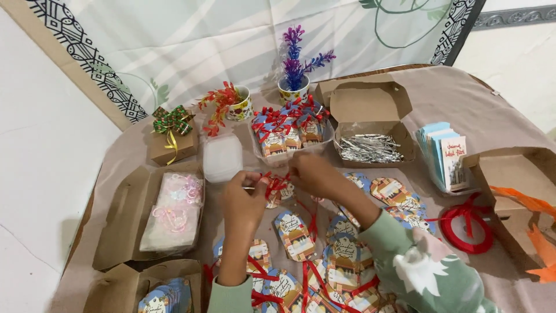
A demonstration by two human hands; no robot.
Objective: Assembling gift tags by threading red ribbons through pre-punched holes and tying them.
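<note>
Both hands pinch a red ribbon at a small gift tag over the counter.

The left hand (243,200) and right hand (310,171) are closed on the red ribbon (276,184) stretched between them, with the gift tag (279,194) hanging just under the fingers. Just beyond the hands sits a clear tray of finished tags (289,130); past the right hand, an open box of silver ties (369,148). Loose tags (341,255) lie on the counter (463,98) below the hands, a red ribbon spool (466,229) off to the right hand's outer side.
</note>
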